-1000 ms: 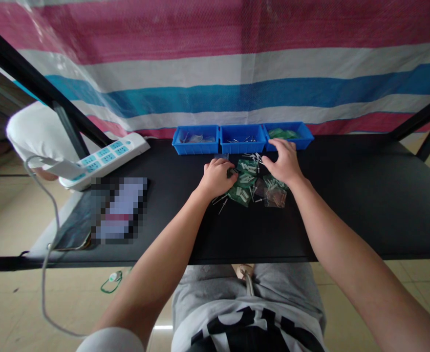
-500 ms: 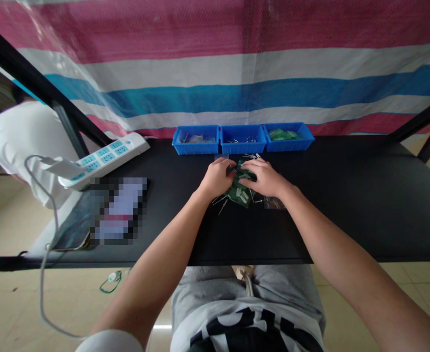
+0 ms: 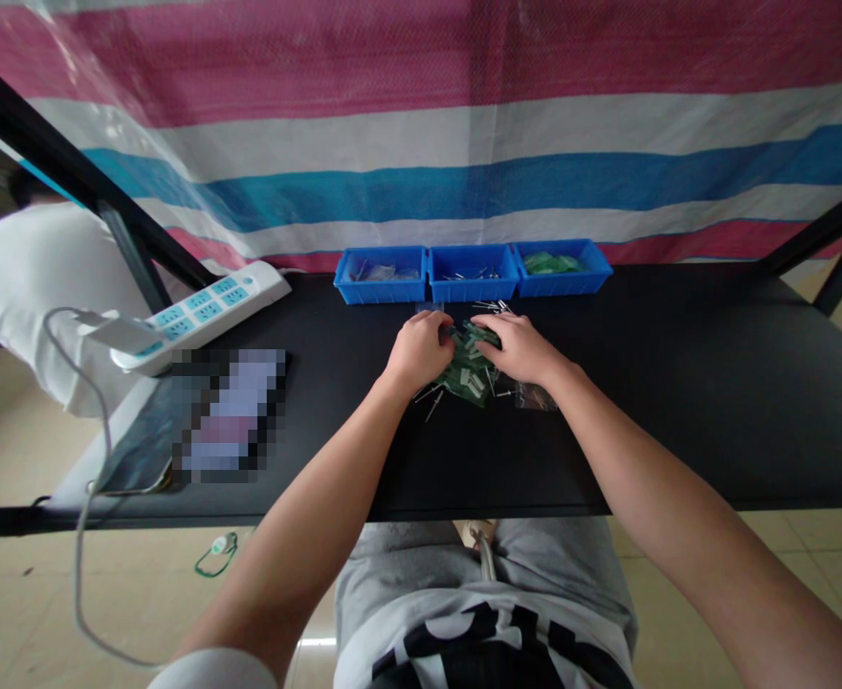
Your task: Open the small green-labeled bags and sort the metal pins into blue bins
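Note:
A heap of green plastic bags [image 3: 470, 381] with small pale pieces inside lies on the black table between my hands. My left hand [image 3: 421, 346] is closed at the heap's left side, its fingertips curled against the green plastic. From the right, my right hand [image 3: 522, 346] grips the upper part of the heap between bent fingers and thumb. Thin silvery pins, which look like rivets [image 3: 433, 406], lie scattered around the bags. Under my right wrist a small clear bag [image 3: 534, 397] sticks out. Another clear bag [image 3: 432, 308] shows partly behind my left hand.
Three blue bins stand along the back: clear bags in the left bin [image 3: 382, 291], loose silvery pins in the middle bin [image 3: 473, 289], green bags in the right bin [image 3: 568, 283]. A power strip [image 3: 202, 316], its cable and a pixelated phone-like object [image 3: 234, 411] lie left.
My fingers have shifted slightly on the green bags, and the right fingers have drawn back a little. The dark piece near my left fingertips no longer shows clearly.

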`<state>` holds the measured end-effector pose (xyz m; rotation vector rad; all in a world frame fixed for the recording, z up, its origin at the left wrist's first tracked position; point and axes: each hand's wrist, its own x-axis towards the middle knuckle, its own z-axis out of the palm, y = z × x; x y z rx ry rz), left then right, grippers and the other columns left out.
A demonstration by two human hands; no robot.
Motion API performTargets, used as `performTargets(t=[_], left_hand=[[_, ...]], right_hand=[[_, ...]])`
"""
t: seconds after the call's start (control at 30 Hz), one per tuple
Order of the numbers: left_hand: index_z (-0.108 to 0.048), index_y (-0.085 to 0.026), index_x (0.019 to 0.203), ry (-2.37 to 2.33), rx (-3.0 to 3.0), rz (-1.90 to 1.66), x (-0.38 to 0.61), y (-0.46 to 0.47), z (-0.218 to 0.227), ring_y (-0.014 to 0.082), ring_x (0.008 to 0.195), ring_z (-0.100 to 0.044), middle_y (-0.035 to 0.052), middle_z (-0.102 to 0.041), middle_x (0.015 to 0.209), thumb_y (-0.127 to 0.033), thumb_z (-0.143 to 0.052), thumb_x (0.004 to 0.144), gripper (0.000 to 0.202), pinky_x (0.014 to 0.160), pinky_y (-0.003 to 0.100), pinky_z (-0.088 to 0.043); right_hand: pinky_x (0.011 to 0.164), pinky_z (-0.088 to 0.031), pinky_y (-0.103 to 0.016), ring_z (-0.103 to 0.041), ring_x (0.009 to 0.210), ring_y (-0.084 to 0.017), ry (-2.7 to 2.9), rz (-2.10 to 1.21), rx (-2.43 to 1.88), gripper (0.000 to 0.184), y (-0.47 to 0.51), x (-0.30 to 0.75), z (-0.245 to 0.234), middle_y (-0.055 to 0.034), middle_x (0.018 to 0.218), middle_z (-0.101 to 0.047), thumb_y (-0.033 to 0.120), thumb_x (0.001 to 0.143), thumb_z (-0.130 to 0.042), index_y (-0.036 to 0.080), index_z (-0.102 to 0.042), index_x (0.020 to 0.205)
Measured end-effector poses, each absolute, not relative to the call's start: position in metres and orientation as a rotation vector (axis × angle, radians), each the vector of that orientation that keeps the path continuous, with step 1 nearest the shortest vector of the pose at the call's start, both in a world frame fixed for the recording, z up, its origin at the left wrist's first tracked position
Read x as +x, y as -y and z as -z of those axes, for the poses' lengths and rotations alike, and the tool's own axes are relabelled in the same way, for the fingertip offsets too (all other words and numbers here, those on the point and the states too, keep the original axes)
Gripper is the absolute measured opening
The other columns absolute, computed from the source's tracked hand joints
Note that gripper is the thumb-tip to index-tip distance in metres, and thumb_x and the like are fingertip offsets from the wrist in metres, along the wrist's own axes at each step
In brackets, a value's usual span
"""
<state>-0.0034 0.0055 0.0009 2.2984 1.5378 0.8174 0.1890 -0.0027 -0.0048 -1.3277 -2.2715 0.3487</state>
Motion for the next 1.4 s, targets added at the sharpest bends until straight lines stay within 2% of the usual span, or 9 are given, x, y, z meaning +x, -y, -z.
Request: performTargets(t=[0.23, 0.43, 0.6, 0.7, 0.9, 1.03, 1.17, 1.33, 1.4], left_hand=[[-0.073, -0.017, 0.09, -1.521, 2.278, -1.039, -0.005, -0.006, -0.001, 0.0207, 0.085, -0.066, 0.008, -0.072, 0.091, -0.014, -0.053, 0.083, 0.022, 0.082, 0.031, -0.051], [-0.076, -0.018, 0.088, -1.13, 2.281, -1.408, -0.001, 0.0, -0.006, 0.0156, 0.084, -0.065, 0.0064, -0.071, 0.09, -0.024, -0.061, 0.086, 0.016, 0.08, 0.027, -0.052], [-0.076, -0.019, 0.086, -0.934, 2.227, -1.352, 0.004, 0.007, -0.011, 0.0135, 0.079, -0.066, 0.0042, -0.072, 0.085, -0.024, -0.063, 0.085, 0.013, 0.075, 0.025, -0.052], [-0.075, -0.018, 0.088, -1.021, 2.111, -1.304, 0.006, 0.009, -0.011, 0.0128, 0.071, -0.064, 0.0031, -0.073, 0.081, -0.027, -0.066, 0.082, 0.013, 0.068, 0.025, -0.051], [-0.07, -0.014, 0.099, -1.05, 1.832, -1.257, 0.005, 0.003, -0.004, 0.0118, 0.063, -0.06, 0.0021, -0.069, 0.074, -0.033, -0.066, 0.079, 0.027, 0.06, 0.023, -0.048], [-0.065, -0.011, 0.104, -0.993, 1.683, -1.274, 0.005, 0.0, -0.003, 0.0101, 0.06, -0.058, 0.0001, -0.065, 0.069, -0.028, -0.065, 0.077, 0.032, 0.059, 0.023, -0.047], [-0.065, -0.011, 0.106, -0.952, 1.648, -1.253, 0.005, 0.0, -0.005, 0.0116, 0.064, -0.061, 0.0013, -0.068, 0.073, -0.026, -0.069, 0.073, 0.036, 0.062, 0.024, -0.049], [-0.071, -0.016, 0.076, -1.023, 1.914, -1.275, 0.001, -0.001, -0.006, 0.0138, 0.073, -0.064, 0.0033, -0.071, 0.079, -0.021, -0.069, 0.074, 0.005, 0.071, 0.028, -0.051], [-0.071, -0.018, 0.07, -1.013, 1.976, -1.33, 0.0, -0.001, -0.007, 0.0145, 0.08, -0.066, 0.0041, -0.072, 0.086, -0.019, -0.068, 0.076, 0.007, 0.076, 0.029, -0.052]], right_hand=[[0.101, -0.044, -0.049, -0.057, 0.118, -0.031, 2.203, -0.318, -1.281, 0.041, 0.004, 0.189, 0.005, -0.0144, 0.123, -0.066, 0.031, 0.083, -0.061, 0.015, -0.062, 0.121], [0.1, -0.044, -0.045, -0.06, 0.111, -0.028, 2.106, -0.266, -1.077, 0.038, 0.003, 0.188, 0.005, -0.0136, 0.116, -0.068, 0.039, 0.086, -0.059, 0.015, -0.065, 0.115], [0.079, -0.048, -0.035, -0.061, 0.085, -0.022, 2.075, -0.268, -0.952, 0.025, 0.007, 0.185, -0.001, -0.0102, 0.088, -0.068, 0.036, 0.089, -0.055, 0.015, -0.069, 0.088], [0.066, -0.044, -0.03, -0.055, 0.068, -0.016, 2.041, -0.383, -0.967, 0.031, 0.011, 0.182, -0.007, -0.0052, 0.072, -0.061, 0.041, 0.088, -0.056, 0.016, -0.064, 0.071], [0.054, -0.032, -0.026, -0.041, 0.053, -0.01, 1.87, -0.765, -1.139, 0.048, 0.013, 0.181, -0.012, 0.0025, 0.054, -0.047, 0.057, 0.08, -0.06, 0.017, -0.051, 0.054], [0.055, -0.034, -0.026, -0.045, 0.052, -0.011, 1.777, -0.88, -1.186, 0.053, 0.012, 0.183, -0.011, 0.0015, 0.051, -0.05, 0.061, 0.083, -0.053, 0.016, -0.056, 0.056], [0.053, -0.032, -0.026, -0.044, 0.052, -0.01, 1.806, -0.798, -1.176, 0.049, 0.011, 0.184, -0.01, 0.002, 0.052, -0.05, 0.058, 0.084, -0.054, 0.015, -0.062, 0.061], [0.054, -0.039, -0.025, -0.053, 0.054, -0.012, 1.852, -0.776, -1.115, 0.036, 0.011, 0.184, -0.007, 0.0003, 0.061, -0.064, 0.049, 0.083, -0.062, 0.016, -0.076, 0.085], [0.059, -0.046, -0.027, -0.061, 0.06, -0.015, 1.82, -0.78, -1.104, 0.031, 0.011, 0.184, -0.005, -0.002, 0.073, -0.073, 0.044, 0.081, -0.065, 0.019, -0.077, 0.094]])
